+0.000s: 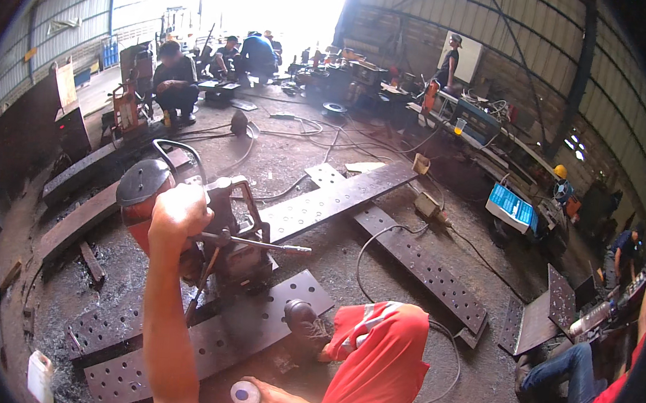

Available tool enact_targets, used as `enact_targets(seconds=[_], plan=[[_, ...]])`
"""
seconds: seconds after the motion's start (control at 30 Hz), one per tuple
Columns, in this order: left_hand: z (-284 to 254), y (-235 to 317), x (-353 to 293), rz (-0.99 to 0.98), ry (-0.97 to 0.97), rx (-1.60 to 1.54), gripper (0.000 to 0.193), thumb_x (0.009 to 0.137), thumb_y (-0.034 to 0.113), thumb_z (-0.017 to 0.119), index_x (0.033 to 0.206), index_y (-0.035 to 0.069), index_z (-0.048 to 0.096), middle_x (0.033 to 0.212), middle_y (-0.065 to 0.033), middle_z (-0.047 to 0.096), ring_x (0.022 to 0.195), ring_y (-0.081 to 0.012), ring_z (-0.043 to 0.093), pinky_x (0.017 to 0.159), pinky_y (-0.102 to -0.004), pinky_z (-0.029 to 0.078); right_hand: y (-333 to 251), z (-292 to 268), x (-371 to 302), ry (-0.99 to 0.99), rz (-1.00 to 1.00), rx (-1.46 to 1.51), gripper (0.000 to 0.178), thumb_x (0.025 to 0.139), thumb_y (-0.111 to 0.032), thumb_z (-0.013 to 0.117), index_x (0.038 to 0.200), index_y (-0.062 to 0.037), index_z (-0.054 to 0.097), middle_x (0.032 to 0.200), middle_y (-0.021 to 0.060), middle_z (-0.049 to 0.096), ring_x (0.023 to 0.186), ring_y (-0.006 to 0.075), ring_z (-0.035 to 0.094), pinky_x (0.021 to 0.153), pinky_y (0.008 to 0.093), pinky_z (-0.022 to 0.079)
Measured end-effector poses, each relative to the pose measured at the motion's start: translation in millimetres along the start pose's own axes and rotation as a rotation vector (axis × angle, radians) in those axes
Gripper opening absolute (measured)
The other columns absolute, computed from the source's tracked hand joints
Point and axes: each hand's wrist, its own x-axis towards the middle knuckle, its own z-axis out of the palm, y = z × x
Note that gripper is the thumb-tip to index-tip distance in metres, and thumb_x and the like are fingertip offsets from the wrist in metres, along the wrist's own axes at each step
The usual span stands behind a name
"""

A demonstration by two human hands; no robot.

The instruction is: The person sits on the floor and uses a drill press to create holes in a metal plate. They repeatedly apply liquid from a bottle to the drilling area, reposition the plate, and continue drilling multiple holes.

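A magnetic drill (240,259) with a dark-capped red motor stands on a perforated steel plate (255,310). My left hand (180,210) is closed at its side, apparently round one of the spoked feed handles; the palm side is hidden. Another feed handle (279,246) points right, and one slants down. Low in the view, my right hand (268,395) wraps round a bottle (245,394), seen from above with a pale top and blue centre. My boot (304,320) rests on the plate, below my red trouser leg (380,348).
More drilled plates (423,265) and a long steel bar (338,199) lie to the right. Cables (368,257) cross the floor. A white jug (40,378) stands at lower left. A person in jeans (573,380) sits at right; others crouch far back. A blue-and-white box (512,207) is farther right.
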Motion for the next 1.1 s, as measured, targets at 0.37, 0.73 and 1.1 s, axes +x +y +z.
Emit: enact_targets(seconds=[0.37,0.73,1.1], plan=[[10,-2,-4,0.070,0.132,0.077,0.019,0.082,0.023,0.066,0.087,0.008,0.077,0.091,-0.0145,0.076,0.085,-0.0314,0.075,0.077,-0.0420,0.060,-8,-14,-4,-0.091,0.222,-0.218,0.090,0.075,-0.023,0.083,0.152,-0.0125,0.038,0.130,0.0246,0.066,0.124,0.0402,0.062,0.099,0.0509,0.053],[9,-7,-7,0.064,0.106,0.033,0.032,0.084,0.033,0.070,0.097,0.004,0.075,0.097,-0.0171,0.076,0.092,-0.0341,0.074,0.083,-0.0453,0.059,-27,-27,-7,-0.085,0.246,-0.428,0.053,0.085,-0.026,0.075,0.129,-0.0046,0.054,0.107,0.0268,0.072,0.106,0.0442,0.070,0.085,0.0549,0.056],[9,-7,-16,0.171,0.257,-0.059,0.026,0.086,0.027,0.065,0.094,0.004,0.075,0.094,-0.0182,0.076,0.090,-0.0335,0.075,0.080,-0.0456,0.061,-218,-200,-14,0.146,-0.074,-0.677,0.025,0.099,-0.033,0.062,0.098,-0.0083,0.065,0.081,0.0195,0.072,0.076,0.0410,0.072,0.068,0.0509,0.058]])
